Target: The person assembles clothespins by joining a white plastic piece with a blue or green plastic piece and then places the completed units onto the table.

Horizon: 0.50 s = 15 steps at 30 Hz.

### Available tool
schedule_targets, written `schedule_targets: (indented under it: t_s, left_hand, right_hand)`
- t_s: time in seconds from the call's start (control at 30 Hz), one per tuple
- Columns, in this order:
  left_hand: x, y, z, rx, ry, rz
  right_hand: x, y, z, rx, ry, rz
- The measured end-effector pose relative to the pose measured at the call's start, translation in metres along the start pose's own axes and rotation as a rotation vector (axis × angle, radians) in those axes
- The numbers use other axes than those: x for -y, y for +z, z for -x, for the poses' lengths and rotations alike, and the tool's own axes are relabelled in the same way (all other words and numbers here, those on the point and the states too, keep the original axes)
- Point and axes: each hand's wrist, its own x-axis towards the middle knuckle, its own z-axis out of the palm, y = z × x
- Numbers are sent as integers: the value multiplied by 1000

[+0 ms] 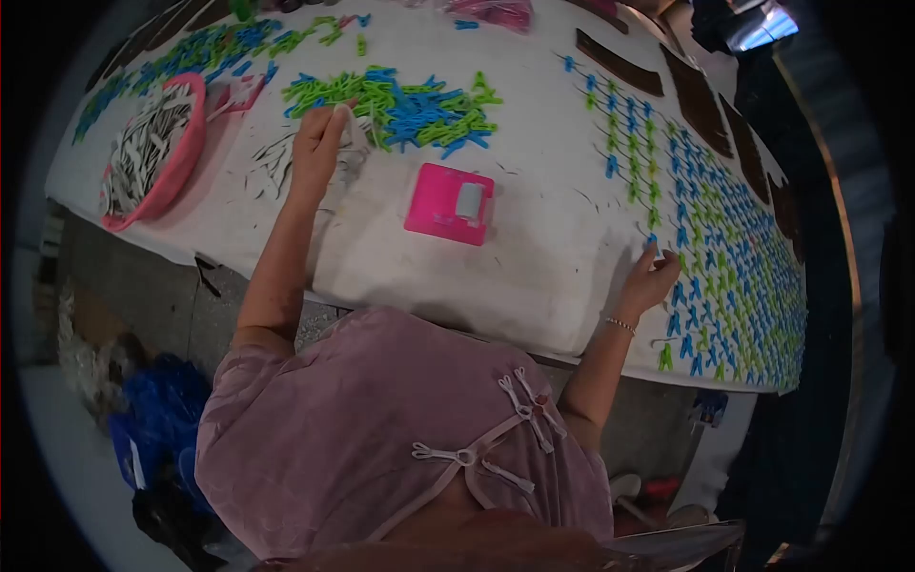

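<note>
Over the table, my left hand point(320, 138) is closed in a pinch beside a pile of green and blue clothespin-like clips point(410, 107). Something whitish shows at its fingertips, too small to make out. Loose pale strips point(272, 164) lie just left of that wrist. On the right, my right hand point(656, 278) has its fingers curled, with thumb and forefinger closed at a blue clip point(652, 241) at the near end of a row. Beside it spread many rows of blue and green clips point(729, 257). Between my hands lies a pink square plate point(438, 205) with a pale roll on it.
A pink basket point(195, 143) full of pale strips stands at the left, near a second heap of clips point(205, 52). Dark curved pieces point(620, 62) line the far right edge. White cloth point(543, 257) covers the table. Blue plastic bags point(162, 400) lie on the floor.
</note>
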Motion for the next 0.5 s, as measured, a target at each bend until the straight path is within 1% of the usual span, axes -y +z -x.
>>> schedule_targets:
  t_s: [0.07,0.1,0.17,0.2,0.23,0.3,0.4,0.5]
  left_hand:
    - [-29,17,8,58,-552,575]
    - [-17,-13,-19,59,-505,522]
    - [-20,5,-12,168,-569,866]
    - [-37,17,-5,118,-632,849]
    - [-45,22,-2,115,-633,852]
    - [-56,29,4,190,-645,834]
    - [-68,39,12,200,-662,849]
    - [-77,44,19,225,-658,860]
  right_hand:
    - [6,-6,-7,42,-305,-170]
    - [49,22,29,42,-277,-236]
    - [93,16,55,216,-620,-494]
    - [112,15,67,271,-763,-553]
    - [133,16,81,322,-899,-621]
    - [165,17,103,389,-1031,-684]
    - [193,21,123,419,-1033,-675]
    - [191,31,122,488,-1098,-667]
